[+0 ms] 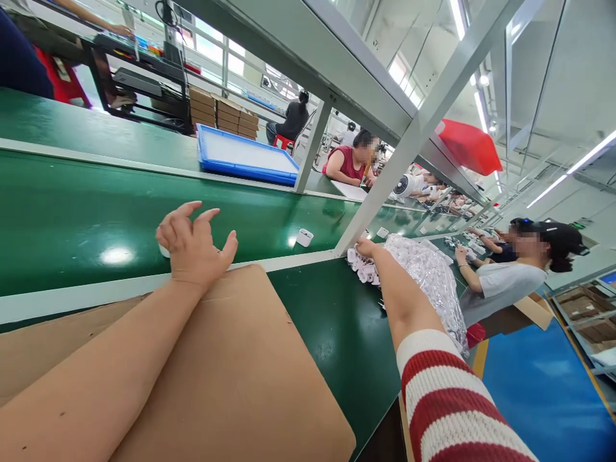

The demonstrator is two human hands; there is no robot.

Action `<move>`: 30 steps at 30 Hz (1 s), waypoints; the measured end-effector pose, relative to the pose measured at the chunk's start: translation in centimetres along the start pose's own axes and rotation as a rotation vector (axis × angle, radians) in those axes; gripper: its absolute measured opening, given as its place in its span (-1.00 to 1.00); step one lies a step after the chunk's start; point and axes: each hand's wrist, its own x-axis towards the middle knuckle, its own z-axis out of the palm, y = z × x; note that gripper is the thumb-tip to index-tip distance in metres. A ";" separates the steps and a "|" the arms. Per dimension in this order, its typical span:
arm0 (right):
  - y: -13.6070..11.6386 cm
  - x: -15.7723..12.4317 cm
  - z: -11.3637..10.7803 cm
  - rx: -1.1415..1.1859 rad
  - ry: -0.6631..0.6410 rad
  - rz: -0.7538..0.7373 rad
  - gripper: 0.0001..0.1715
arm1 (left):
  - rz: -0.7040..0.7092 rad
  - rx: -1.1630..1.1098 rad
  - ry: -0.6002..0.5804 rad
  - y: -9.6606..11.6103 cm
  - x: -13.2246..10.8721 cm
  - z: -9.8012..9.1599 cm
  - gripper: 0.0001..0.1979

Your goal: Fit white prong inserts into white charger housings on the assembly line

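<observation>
Left hand (195, 247): hangs over the glossy green belt (250, 215), fingers spread wide and lightly curled, thumb well out; nothing shows in their grasp.
Half-hidden white piece (164, 251): lies on the belt at 9 o'clock from the left hand, just behind its fingers — whether they touch it, I cannot tell.
Rounded, squarish white piece (305, 237): rests on the belt between the hands, at 3 o'clock from the left fingers and well apart from them, free of both hands.
Right hand (366, 248): stretched out at 3 o'clock from the left, its fingers drawn close together at the heap's edge; what they hold, if anything, is too small to tell.
Heap of small white pieces (364, 273): sits on the green tabletop (332, 321) at 6 o'clock from the right fingers, probably placed there for easy reach.
Shiny clear plastic bags (426, 269): piled at 4 o'clock from the right hand, beside the heap, perhaps to keep both supplies together.
Flat brown cardboard sheet (250, 372): lies under the left forearm — likely a cover for the tabletop.
Pale metal post (404, 154): stands on the belt's near edge, close beside the right hand.
</observation>
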 end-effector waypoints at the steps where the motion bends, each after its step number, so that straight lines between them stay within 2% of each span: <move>1: 0.1 -0.1 0.0 -0.009 -0.041 -0.002 -0.61 | 0.012 0.003 -0.005 -0.1 0.0 0.1 -0.44; 5: 0.3 -1.4 -0.3 -0.057 -0.136 0.010 -0.68 | 0.020 0.017 -0.015 -0.1 0.0 0.1 -0.46; 9: -0.2 -3.9 -0.7 -0.121 -0.132 -0.045 -0.63 | 0.017 -0.007 -0.049 0.1 -0.1 -0.3 -0.46; 14: -1.4 -7.7 -1.4 -0.181 -0.160 -0.143 -0.63 | 0.087 -0.020 -0.143 0.1 -0.4 -0.4 -0.49; 19: -2.1 -11.0 -3.4 -0.230 -0.173 -0.136 -0.68 | 0.145 -0.028 -0.174 -0.1 -0.5 -0.1 -0.53; 22: -3.0 -12.3 -3.8 -0.226 -0.130 -0.118 -0.69 | 0.169 -0.019 -0.184 -0.2 -0.5 0.1 -0.53; 26: -4.9 -12.9 -1.9 -0.197 0.011 -0.096 -0.61 | 0.239 -0.005 -0.231 -0.3 -0.6 0.3 -0.54; 30: -6.6 -12.6 1.2 -0.188 0.119 -0.031 -0.70 | 0.279 0.018 -0.282 -0.2 -0.7 0.4 -0.58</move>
